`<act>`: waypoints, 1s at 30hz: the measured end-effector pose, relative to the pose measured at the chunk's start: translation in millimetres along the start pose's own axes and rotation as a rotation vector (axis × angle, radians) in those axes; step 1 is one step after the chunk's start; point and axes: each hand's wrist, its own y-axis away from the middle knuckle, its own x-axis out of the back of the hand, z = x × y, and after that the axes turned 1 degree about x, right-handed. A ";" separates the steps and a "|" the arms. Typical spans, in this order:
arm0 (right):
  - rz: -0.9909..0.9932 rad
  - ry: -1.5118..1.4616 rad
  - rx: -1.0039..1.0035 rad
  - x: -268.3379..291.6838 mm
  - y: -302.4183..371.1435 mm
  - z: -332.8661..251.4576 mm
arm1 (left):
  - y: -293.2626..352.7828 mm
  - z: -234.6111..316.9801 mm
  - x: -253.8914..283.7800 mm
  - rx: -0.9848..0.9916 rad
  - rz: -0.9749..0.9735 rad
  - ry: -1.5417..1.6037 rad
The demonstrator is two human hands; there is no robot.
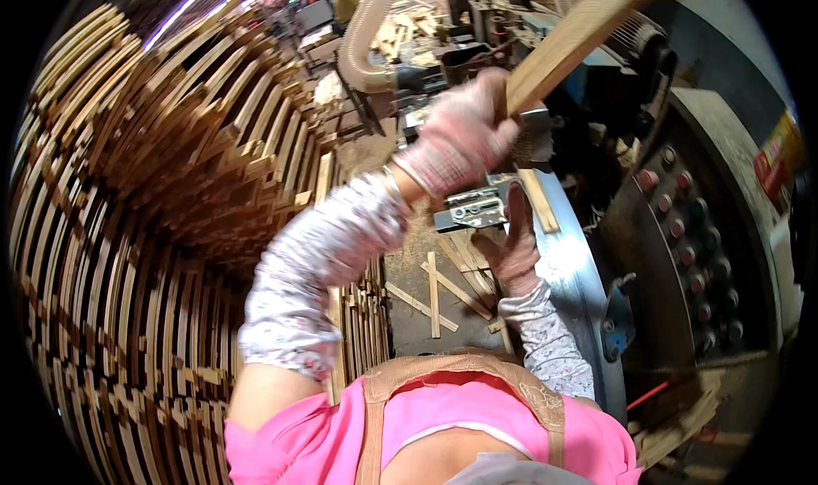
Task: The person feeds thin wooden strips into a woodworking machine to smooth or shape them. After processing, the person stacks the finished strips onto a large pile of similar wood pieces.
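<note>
My left hand [464,132], in a pinkish work glove and somewhat blurred, grips one end of a wooden board [575,46]. The board slants up toward the far right, raised above the machine. Lower down, my right hand [516,251] is gloved too, its fingers stretched and its thumb held apart, with nothing in it. It is over the near edge of a shiny metal machine table [569,268], beside a metal clamp-like fixture [473,212]. A short wooden strip [538,200] lies on the table just right of my right fingers.
Tall stacks of wooden slats [145,272] fill the left side. Loose wood strips [434,293] lie on the floor below the machine. A control panel [694,229] with several round buttons stands at right. A ribbed hose [366,46] curves down at the back.
</note>
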 end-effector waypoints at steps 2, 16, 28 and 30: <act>0.128 0.251 0.175 13.1 12.3 -1.1 | 26.9 -14.1 -82.3 0.213 0.039 0.167; -0.273 1.143 -0.481 175.6 240.2 -7.9 | 193.5 -101.6 -67.4 0.638 -0.479 0.296; -0.086 0.668 -0.545 24.2 42.4 157.9 | 89.0 -117.6 448.6 -0.331 0.651 -0.926; -0.120 0.740 -0.623 46.8 78.0 114.4 | 83.0 -116.0 503.3 0.261 0.583 -1.219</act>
